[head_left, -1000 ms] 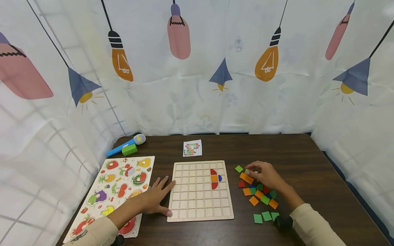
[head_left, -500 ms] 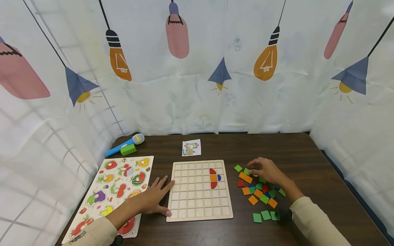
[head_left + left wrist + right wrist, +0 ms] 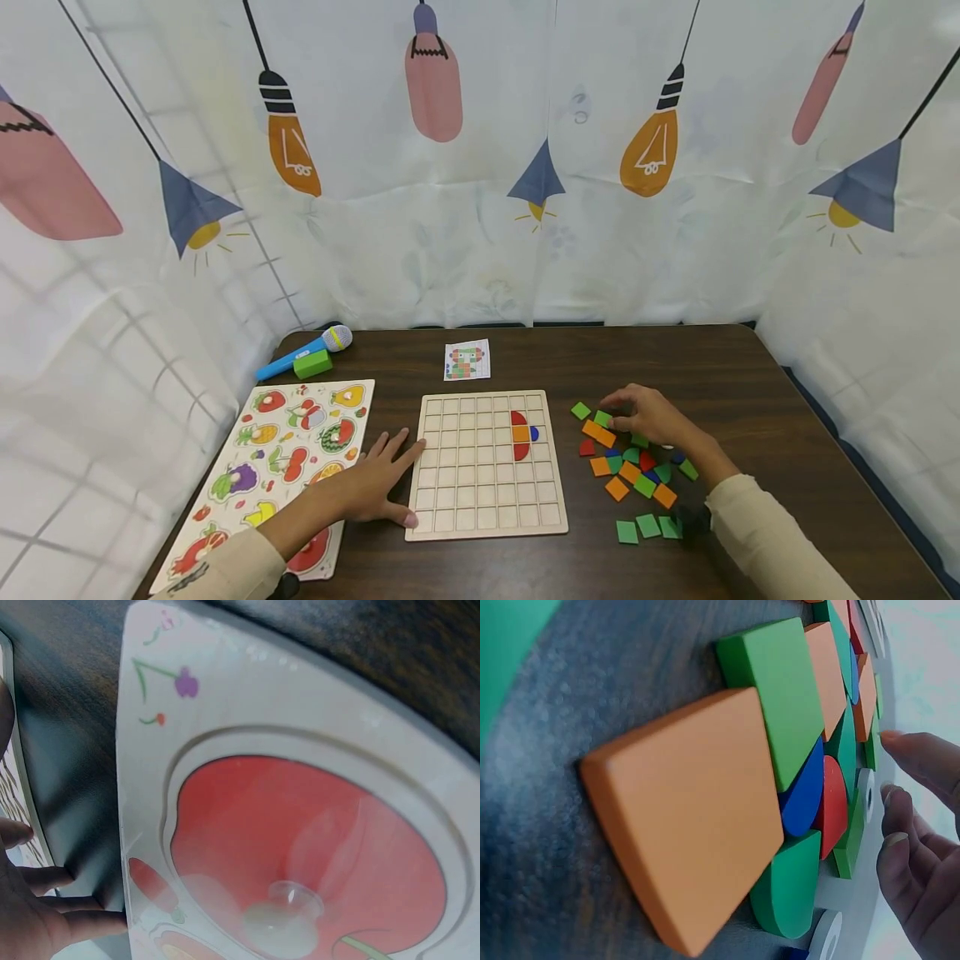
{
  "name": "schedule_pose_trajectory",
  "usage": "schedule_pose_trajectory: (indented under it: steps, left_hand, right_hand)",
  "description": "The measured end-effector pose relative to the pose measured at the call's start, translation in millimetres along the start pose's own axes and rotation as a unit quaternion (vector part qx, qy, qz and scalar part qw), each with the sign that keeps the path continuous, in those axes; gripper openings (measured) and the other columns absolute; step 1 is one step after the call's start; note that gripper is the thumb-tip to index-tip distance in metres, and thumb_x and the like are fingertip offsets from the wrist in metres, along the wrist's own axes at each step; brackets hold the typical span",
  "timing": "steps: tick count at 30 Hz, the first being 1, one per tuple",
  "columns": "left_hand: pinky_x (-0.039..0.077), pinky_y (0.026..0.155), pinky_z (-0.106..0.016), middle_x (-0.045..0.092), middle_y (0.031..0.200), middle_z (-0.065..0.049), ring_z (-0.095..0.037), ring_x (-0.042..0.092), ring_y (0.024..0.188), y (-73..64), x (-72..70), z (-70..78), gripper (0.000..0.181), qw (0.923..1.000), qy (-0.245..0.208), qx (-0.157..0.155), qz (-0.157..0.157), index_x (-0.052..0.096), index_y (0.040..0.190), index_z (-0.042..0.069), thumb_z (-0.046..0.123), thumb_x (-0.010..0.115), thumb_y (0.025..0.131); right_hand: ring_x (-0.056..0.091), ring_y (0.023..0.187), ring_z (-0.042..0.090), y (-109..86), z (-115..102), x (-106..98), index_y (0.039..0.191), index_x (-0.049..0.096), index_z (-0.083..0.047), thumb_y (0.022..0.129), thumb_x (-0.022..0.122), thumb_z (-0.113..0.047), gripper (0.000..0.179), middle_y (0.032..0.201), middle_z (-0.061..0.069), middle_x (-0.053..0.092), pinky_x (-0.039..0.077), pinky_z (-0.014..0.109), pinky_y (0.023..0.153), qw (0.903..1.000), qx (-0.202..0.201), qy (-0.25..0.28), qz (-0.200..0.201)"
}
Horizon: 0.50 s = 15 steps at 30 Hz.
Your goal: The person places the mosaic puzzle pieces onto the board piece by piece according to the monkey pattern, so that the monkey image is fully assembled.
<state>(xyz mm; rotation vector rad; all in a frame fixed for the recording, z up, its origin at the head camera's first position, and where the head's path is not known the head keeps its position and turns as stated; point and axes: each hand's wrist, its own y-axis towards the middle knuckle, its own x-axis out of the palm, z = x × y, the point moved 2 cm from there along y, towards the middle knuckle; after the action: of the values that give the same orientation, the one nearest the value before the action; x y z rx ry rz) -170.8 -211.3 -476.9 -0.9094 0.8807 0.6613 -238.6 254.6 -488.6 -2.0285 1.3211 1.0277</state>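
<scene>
My left hand (image 3: 378,483) lies with spread fingers at the left edge of a wooden grid board (image 3: 476,493). On the board, an orange square (image 3: 521,433) sits between two red half-round pieces, with a blue half-round piece (image 3: 534,433) at its right. My right hand (image 3: 652,415) hovers over loose colored tiles, fingertips close to a green square (image 3: 602,419). In the right wrist view, thumb and fingers of the right hand (image 3: 926,832) are apart, with no tile between them. Orange (image 3: 690,817) and light green (image 3: 784,705) tiles show large there.
Left of the board lies a fruit puzzle board (image 3: 258,500). Behind it are a blue toy microphone (image 3: 292,362) and a green block (image 3: 312,365). A small pattern card (image 3: 467,361) lies beyond the grid board. Several green tiles (image 3: 648,525) form a row nearer the front.
My right hand has shifted slightly up and away from the pile's middle, uncovering more green and blue tiles. The left hand stays in place, and the pieces on the board are unchanged.
</scene>
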Motion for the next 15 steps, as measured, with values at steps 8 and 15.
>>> schedule_pose_trajectory:
  steps: [8,15]
  left_hand:
    - [0.028,0.107,-0.075,0.016,0.164,-0.026,-0.059,0.015,0.147,-0.8,-1.3,1.7,0.109,1.0,0.003,0.001,-0.001,0.026,0.16,0.017,0.066,0.075,0.076]
    - [0.028,0.106,-0.076,0.016,0.164,-0.027,-0.061,0.015,0.146,-2.8,-2.8,3.4,0.109,1.0,0.0,0.007,0.002,0.027,0.159,0.014,0.064,0.076,0.076]
  right_hand:
    - [0.055,0.085,0.015,2.7,-0.5,0.4,0.123,0.072,-0.013,0.092,0.074,-0.02,0.032,0.115,0.011,0.063,0.047,0.033,0.072,0.9997,0.007,-0.002,-0.024]
    - [0.051,0.078,0.011,-4.7,-7.2,-4.8,0.121,0.072,-0.011,0.093,0.073,-0.024,0.031,0.107,0.007,0.065,0.045,0.027,0.067,0.9999,-0.013,-0.005,-0.009]
